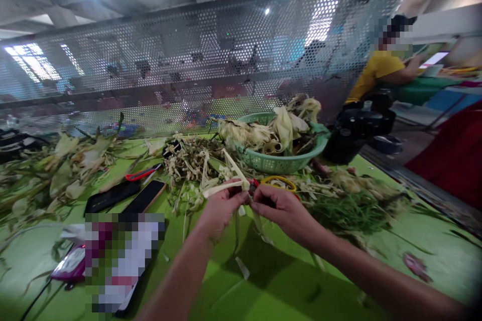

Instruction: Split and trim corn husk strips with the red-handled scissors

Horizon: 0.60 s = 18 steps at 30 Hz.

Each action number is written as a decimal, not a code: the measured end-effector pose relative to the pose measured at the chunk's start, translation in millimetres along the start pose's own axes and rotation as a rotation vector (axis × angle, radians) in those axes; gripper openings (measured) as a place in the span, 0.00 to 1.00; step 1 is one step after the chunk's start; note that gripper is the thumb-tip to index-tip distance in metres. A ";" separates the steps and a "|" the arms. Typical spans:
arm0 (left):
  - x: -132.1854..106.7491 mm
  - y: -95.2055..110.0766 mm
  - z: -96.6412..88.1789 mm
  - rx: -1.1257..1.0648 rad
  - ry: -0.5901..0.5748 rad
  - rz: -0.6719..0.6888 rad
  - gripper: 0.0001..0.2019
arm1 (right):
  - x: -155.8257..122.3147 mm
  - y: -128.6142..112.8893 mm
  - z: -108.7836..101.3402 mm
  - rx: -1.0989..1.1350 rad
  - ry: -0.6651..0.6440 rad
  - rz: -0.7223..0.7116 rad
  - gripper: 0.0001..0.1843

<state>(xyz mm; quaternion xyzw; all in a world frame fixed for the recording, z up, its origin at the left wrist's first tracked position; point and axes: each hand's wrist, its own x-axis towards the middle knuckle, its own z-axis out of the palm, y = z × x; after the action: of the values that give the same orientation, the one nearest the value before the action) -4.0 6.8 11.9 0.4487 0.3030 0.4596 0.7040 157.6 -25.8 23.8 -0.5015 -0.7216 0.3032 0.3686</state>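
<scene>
Pale dried-husk strips [226, 188], folded over one another, are pinched between the thumb and fingers of my left hand [218, 210]. Close beside it, my right hand [278, 203] is closed, its fingertips at the same strips where they hang down toward the green table [226, 291]. Exactly how the strips cross is partly hidden by my fingers. Just behind my right hand lie scissors with yellow and red handles [280, 181]. A heap of short husk scraps [192, 165] spreads out behind my left hand.
A green plastic basket [278, 163] full of husks stands at the back. Leafy husks [75, 160], a red utility knife [141, 174] and phones [145, 195] lie leftward. Green fibres [350, 210] lie to the right. Perforated metal panels [169, 70] rise behind; a person in yellow [376, 70] is beyond.
</scene>
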 end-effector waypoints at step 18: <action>-0.1 -0.7 3.9 -0.196 0.111 -0.156 0.12 | -0.8 -1.9 -7.9 -0.073 0.098 -0.113 0.09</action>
<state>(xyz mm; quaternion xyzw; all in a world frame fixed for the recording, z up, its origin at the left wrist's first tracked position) -0.5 5.3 12.9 0.3268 0.3290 0.4548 0.7603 163.3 -26.6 29.5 -0.4872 -0.7404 0.2307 0.4014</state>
